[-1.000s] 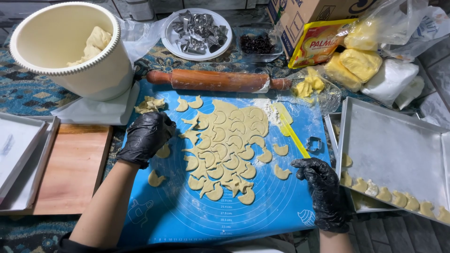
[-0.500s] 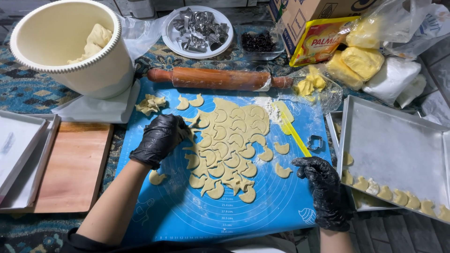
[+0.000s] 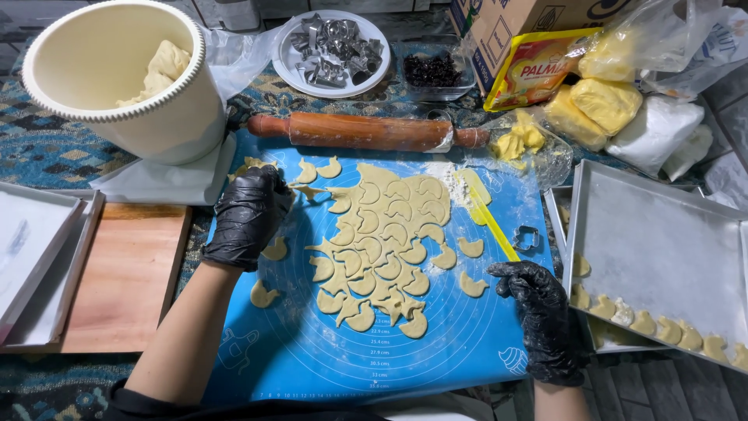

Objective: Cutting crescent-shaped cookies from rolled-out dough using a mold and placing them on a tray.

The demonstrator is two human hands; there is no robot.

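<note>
Left hand: my left hand [image 3: 245,218], in a black glove, lies knuckles-up on the upper left edge of the dough sheet [image 3: 389,234]. Its fingers are curled at a thin scrap of dough [image 3: 308,189]; whether they actually pinch it I cannot tell.

Right hand: my right hand [image 3: 541,316], also gloved, rests on the mat [image 3: 312,359] near its right edge, fingers half curled, holding nothing. A cut shape [image 3: 472,285] lies just beside its fingertips.

Dough: the sheet sits in the middle of the blue mat, stamped all over with small curved shapes; a few cut pieces lie loose around it.

Handling: I judge the dough soft, light and easily torn. Scraps between cuts look thin, so I would lift from an outer edge, low and slow. Cut shapes should be slid up from underneath, not pinched.

Cutter: a small metal cutter [image 3: 527,238] lies on the mat, right of a yellow scraper [image 3: 487,214].

Tray: the tray [image 3: 662,242] at right holds a row of shapes along its near edge.

Behind: rolling pin [image 3: 362,131] and a white bucket [image 3: 117,86] with dough in it.
</note>
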